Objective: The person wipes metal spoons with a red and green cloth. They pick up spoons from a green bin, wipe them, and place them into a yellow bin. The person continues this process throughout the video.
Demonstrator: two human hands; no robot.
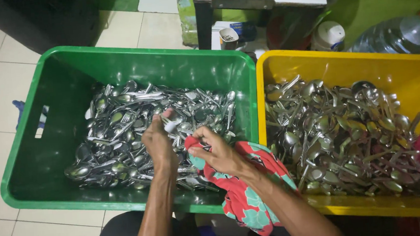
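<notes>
Left hand [159,142] over the green crate [37,168], fingers pinched on a spoon [171,124] — its bowl hidden. Right hand [218,151] clenched on a red-and-teal cloth [249,195] draped over the rim. Yellow crate [419,82] — cut off right.

The right hand [218,152] covers part of the red floral cloth [249,190], hiding whatever it pinches. Beyond the left hand [159,142], the spoon [172,124] is blurred. Right of both hands, the yellow crate [419,77] runs off the edge.
</notes>
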